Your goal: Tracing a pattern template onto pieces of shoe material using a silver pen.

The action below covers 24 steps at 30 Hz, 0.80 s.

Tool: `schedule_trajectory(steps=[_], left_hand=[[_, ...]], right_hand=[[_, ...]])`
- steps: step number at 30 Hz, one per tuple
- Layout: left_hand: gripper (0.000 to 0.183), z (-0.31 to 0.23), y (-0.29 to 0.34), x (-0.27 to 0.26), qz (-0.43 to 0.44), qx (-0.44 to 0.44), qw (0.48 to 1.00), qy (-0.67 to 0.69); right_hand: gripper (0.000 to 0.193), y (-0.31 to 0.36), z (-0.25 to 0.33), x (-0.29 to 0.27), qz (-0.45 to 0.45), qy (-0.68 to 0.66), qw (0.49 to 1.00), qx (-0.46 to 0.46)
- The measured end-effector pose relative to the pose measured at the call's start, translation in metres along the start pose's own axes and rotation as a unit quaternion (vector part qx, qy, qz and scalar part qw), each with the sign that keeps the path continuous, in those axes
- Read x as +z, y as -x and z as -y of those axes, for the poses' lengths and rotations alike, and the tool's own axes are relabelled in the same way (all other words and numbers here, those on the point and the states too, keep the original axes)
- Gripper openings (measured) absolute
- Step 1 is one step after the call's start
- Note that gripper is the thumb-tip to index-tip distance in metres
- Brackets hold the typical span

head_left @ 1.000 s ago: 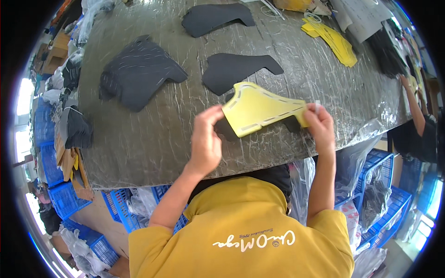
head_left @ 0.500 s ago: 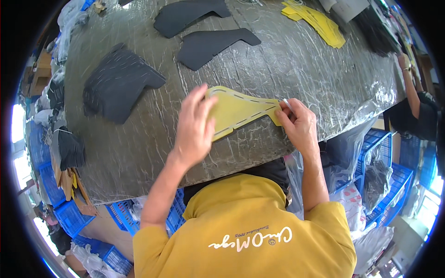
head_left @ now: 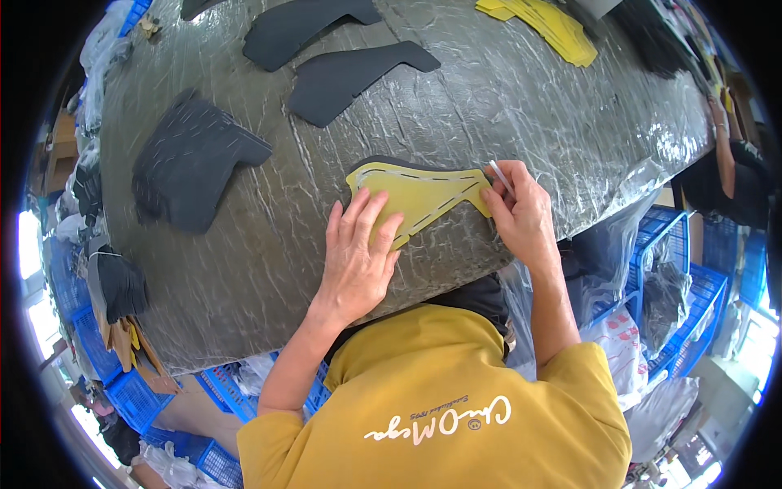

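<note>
A yellow translucent template (head_left: 428,189) with slots along its edges lies near the table's front. Along its far edge shows the rim of a dark cut piece (head_left: 389,160) beneath it. My left hand (head_left: 357,265) rests on the template's left part, fingers stretched out and spread. At the narrow right end, my right hand (head_left: 525,213) is closed around a thin white pen-like stick (head_left: 501,177), its fingertips at the template's edge. Whether those fingers also grip the template, I cannot tell.
Two dark cut pieces (head_left: 358,80) lie farther back, and a dark stack (head_left: 195,159) with pale marks sits left. Yellow pieces (head_left: 550,31) are piled at the far right. Blue crates (head_left: 680,318) stand beside the table (head_left: 269,301). Another person's arm (head_left: 723,151) reaches in at right.
My left hand has come down onto the template, which was lifted clear of the table or bare of the dark rim before. The dark rim now shows. My right hand keeps the white stick.
</note>
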<state>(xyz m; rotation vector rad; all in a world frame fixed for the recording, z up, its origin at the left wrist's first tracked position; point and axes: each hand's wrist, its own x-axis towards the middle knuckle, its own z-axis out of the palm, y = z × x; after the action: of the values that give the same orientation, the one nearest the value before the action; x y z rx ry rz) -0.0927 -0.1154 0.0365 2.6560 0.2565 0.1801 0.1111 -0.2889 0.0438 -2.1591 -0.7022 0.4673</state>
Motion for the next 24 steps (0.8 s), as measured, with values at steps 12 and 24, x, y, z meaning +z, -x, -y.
schedule_trajectory(steps=[12, 24], left_hand=[[0.062, 0.008, -0.009, -0.006, 0.012, 0.033, 0.997, -0.062], [0.055, -0.006, -0.015, 0.012, -0.053, 0.008, 0.996, -0.067]], right_hand=[[0.033, 0.017, -0.012, -0.009, 0.005, 0.048, 0.993, -0.104], [0.030, -0.003, -0.014, -0.008, -0.022, 0.055, 0.989, -0.138]])
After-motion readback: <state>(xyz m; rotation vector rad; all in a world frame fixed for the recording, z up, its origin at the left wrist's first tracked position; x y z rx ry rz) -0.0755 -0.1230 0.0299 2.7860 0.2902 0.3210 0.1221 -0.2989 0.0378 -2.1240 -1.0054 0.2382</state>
